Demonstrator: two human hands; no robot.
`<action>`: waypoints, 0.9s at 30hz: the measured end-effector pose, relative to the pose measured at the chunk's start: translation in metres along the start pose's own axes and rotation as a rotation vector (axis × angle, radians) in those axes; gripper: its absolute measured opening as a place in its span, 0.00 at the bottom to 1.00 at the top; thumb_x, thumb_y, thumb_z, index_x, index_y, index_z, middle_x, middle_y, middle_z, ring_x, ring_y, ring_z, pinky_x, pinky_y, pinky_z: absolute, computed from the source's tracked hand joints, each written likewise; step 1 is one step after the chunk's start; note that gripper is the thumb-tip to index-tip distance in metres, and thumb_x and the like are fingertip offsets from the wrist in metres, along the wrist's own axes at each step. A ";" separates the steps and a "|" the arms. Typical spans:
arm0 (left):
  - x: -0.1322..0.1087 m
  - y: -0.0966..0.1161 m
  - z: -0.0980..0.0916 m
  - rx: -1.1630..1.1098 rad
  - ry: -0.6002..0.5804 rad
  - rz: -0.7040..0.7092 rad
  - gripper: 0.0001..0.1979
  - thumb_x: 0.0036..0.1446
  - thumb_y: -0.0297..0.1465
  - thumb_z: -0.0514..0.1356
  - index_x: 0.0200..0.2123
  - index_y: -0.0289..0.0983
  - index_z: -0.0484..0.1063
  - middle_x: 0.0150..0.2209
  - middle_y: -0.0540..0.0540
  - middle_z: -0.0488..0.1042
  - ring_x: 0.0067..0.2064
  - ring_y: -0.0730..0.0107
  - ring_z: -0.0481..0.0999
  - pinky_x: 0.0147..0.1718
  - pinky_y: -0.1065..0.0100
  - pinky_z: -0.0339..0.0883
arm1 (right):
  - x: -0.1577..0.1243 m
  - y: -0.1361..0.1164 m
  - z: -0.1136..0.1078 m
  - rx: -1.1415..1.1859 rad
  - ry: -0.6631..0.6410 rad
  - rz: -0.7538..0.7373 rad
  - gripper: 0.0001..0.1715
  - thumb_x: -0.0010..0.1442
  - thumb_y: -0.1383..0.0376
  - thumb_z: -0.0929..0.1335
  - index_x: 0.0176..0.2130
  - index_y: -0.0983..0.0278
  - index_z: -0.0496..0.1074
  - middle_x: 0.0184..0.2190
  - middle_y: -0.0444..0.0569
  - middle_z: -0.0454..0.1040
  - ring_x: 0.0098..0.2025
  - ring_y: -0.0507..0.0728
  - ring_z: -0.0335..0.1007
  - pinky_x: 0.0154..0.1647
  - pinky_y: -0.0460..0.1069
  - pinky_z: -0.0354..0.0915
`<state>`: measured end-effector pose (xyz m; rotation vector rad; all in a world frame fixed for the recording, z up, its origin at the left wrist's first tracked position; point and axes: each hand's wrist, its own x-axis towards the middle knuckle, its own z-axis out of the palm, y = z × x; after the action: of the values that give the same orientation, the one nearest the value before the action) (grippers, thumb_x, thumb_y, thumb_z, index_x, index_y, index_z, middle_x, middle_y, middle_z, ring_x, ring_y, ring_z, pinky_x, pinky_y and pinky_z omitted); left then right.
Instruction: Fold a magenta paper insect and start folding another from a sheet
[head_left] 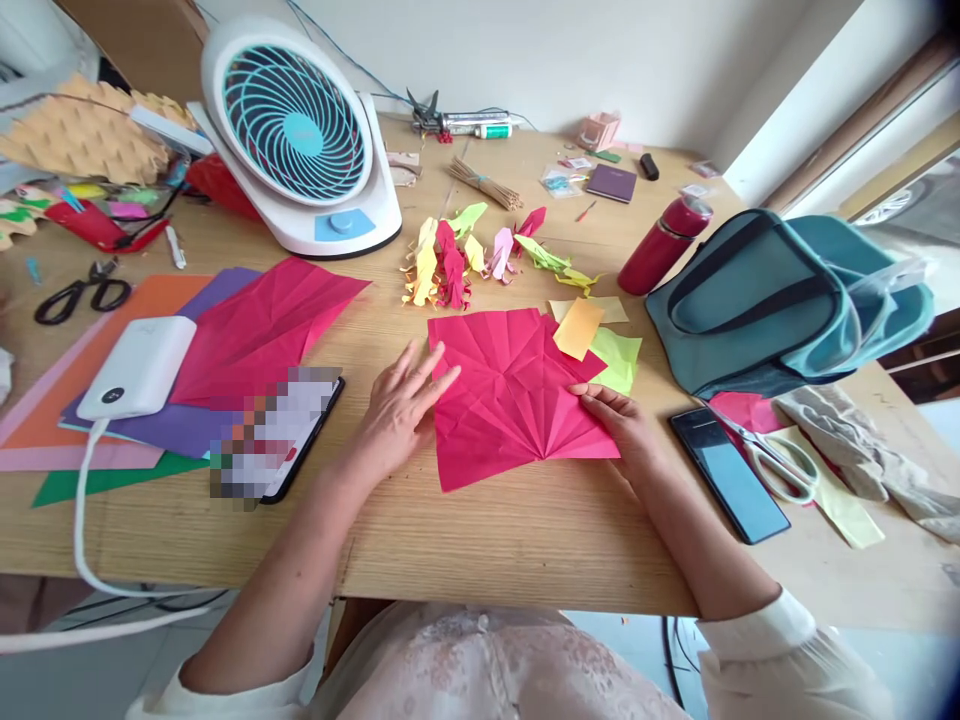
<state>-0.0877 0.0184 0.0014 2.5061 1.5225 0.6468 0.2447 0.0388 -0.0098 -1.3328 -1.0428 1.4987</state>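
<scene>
Pinching the right edge of a creased red paper (510, 405), mid-frame, between thumb and fingers of the right hand (616, 420); spreading the left hand (401, 405) wide, with fingertips over the left edge.

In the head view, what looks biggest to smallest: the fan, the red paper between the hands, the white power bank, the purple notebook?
1. Fan
2. Red paper
3. White power bank
4. Purple notebook
</scene>
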 end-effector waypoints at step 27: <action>-0.051 -0.001 0.025 -0.403 -0.169 0.135 0.21 0.72 0.39 0.51 0.64 0.44 0.70 0.64 0.42 0.72 0.69 0.59 0.66 0.67 0.52 0.57 | -0.024 -0.063 -0.140 -1.340 1.006 0.154 0.30 0.60 0.45 0.68 0.50 0.64 0.76 0.46 0.69 0.79 0.49 0.76 0.76 0.47 0.64 0.69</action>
<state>-0.0977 -0.0230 -0.0356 2.2971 1.0505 0.6641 0.3900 0.0405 0.0459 -2.6543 -1.1958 -0.1666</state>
